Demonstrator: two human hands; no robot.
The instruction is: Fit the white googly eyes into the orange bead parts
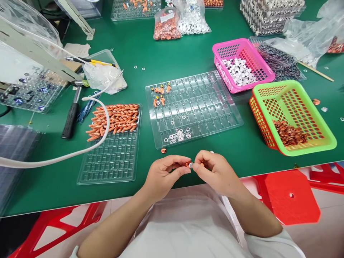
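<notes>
Near the table's front edge, my left hand [168, 175] pinches a small orange part [187, 164] between thumb and fingertips. My right hand [215, 170] is closed against it from the other side. Between the fingertips shows a small white ring-shaped piece [191, 165]. A bit of orange also peeks out under my right fingers, mostly hidden. Just beyond my hands lies a clear blister tray [196, 107], holding several orange pieces [158, 90] at its upper left and loose white rings [179, 135] along its near edge. One small orange cap [163, 150] sits below the tray.
On the left are a clear tray with rows of orange parts [115, 120], a hammer [73, 113] and a curving white tube [103, 138]. To the right, a pink basket [233, 89] holds white pieces; a green basket [317, 150] holds copper-coloured ones. Filled bags [167, 27] lie behind.
</notes>
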